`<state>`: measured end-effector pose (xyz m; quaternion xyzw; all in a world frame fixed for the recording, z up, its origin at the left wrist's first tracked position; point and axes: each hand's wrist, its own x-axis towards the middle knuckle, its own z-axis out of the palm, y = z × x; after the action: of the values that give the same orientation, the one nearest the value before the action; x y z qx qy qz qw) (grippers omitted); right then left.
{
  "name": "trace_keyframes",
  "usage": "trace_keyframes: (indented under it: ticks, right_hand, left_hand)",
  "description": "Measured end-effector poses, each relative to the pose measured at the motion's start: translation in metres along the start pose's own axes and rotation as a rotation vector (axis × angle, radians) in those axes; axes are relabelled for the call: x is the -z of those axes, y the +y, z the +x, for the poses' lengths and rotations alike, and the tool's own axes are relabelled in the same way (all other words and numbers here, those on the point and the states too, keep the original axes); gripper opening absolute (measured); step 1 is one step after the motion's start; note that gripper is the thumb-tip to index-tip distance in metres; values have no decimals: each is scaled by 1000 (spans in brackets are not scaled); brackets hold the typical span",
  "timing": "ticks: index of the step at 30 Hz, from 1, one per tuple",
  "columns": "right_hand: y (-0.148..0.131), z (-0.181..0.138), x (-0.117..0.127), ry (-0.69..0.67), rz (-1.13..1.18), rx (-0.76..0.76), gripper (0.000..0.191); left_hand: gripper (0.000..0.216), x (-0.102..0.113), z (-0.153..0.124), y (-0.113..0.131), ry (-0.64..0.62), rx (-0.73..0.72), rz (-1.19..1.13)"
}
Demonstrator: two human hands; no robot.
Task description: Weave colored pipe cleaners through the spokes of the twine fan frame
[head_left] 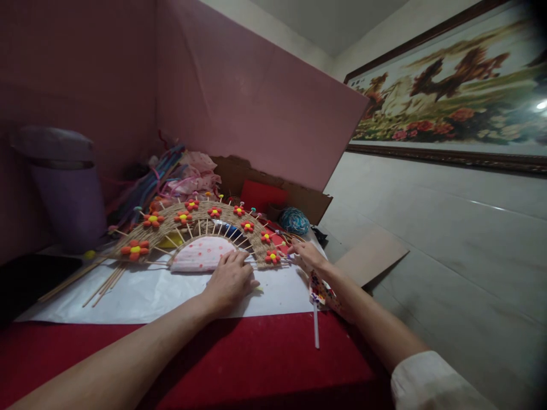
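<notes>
A half-round woven fan (222, 206) stands on a white sheet, its twine band set with red and orange flowers with yellow centres. Thin sticks run through the band, tipped with small coloured balls. At its base is a white half-circle panel with pink dots (200, 254). My left hand (233, 278) is closed over the panel's lower right edge, thumb toward the sheet. At the fan's right end, my right hand (308, 255) pinches by a small purple ball (289, 256) near a stick's tip; its fingertips are partly hidden.
Loose sticks (111, 280) lie at left, near a purple bin (70, 188). Behind the fan are pipe cleaners, pink plastic and a blue yarn ball (294, 220). A patterned packet with a clear stick (316, 326) lies under my right wrist. Pink board walls (260, 97) enclose the back.
</notes>
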<state>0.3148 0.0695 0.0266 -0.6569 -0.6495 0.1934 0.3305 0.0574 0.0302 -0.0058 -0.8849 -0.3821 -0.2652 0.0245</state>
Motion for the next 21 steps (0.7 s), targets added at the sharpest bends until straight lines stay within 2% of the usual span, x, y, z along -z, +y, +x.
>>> trace_keyframes:
  ticks: [10,21]
  right_hand:
    - [-7,3,-13,-53,-9,-20,86]
    - [-11,-2,-4,4,36,-84,83]
  left_hand:
    - [17,0,0,0,-3,-1,-24]
    - [18,1,1,2,-16,8,-15]
